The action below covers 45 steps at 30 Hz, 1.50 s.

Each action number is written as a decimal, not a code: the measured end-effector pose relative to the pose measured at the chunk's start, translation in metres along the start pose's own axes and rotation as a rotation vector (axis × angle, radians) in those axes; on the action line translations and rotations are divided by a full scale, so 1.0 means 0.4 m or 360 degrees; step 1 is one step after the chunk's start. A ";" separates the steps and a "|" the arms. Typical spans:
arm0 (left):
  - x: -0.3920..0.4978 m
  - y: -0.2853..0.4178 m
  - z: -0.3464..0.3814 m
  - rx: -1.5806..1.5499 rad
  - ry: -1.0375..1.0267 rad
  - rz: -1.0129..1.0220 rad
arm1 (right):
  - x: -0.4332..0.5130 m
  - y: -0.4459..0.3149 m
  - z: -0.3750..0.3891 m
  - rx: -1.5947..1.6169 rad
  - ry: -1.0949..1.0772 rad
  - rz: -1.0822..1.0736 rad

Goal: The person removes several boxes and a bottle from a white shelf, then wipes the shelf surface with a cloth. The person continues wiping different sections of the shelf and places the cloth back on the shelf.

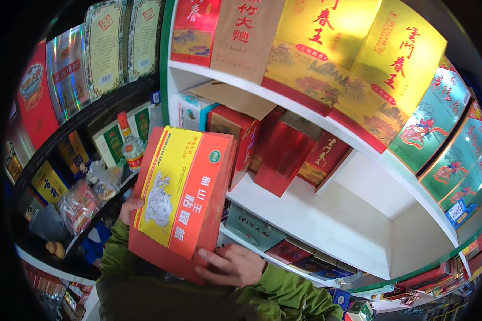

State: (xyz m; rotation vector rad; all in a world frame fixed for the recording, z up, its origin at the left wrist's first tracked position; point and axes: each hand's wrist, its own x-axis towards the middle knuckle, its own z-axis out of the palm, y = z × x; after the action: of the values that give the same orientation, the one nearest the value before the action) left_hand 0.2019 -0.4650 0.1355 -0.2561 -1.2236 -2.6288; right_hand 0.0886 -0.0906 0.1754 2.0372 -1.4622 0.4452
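Note:
I hold a stack of flat red and yellow mouse glue trap boards (172, 192), tilted in front of my body. The top one bears a drawing of a mouse and printed writing. My left hand (131, 208) grips the left edge, its thumb showing on the side and the other fingers hidden behind. At the lower right corner, my right hand (233, 265) has its fingers spread along the edge, with its thumb out of sight. Red boards lie beneath the top one, offset from it. Behind the stack stands a white shelf (337, 216).
Yellow gift boxes (397, 68) stand on the upper shelf. A red box (285, 156) leans on the middle one. To the left, a black curved rack (44, 140) holds a clear liquor bottle (132, 148) and bagged goods (80, 208). Boxes (253, 228) fill the shelf below.

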 end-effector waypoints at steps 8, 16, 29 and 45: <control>-0.164 -0.164 -0.173 -0.0026 0.0156 -0.0178 | -0.041 0.011 0.146 0.0725 0.0291 0.1209; -0.191 -0.391 -0.106 -0.0248 0.0596 0.0066 | -0.087 0.059 0.236 0.1281 -0.0001 0.1944; -0.234 -0.466 -0.064 -0.0158 0.0935 0.0127 | -0.090 0.068 0.374 0.1078 -0.0056 0.2092; -0.376 -0.576 -0.171 -0.0803 0.0871 -0.0314 | -0.203 0.022 0.452 0.1990 -0.0253 0.1934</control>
State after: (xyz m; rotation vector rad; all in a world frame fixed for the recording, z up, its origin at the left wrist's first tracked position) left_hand 0.2773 -0.3535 -0.1141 0.5009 -0.4228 -2.8461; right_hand 0.0406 -0.1466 -0.0089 1.5361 -2.8568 2.1220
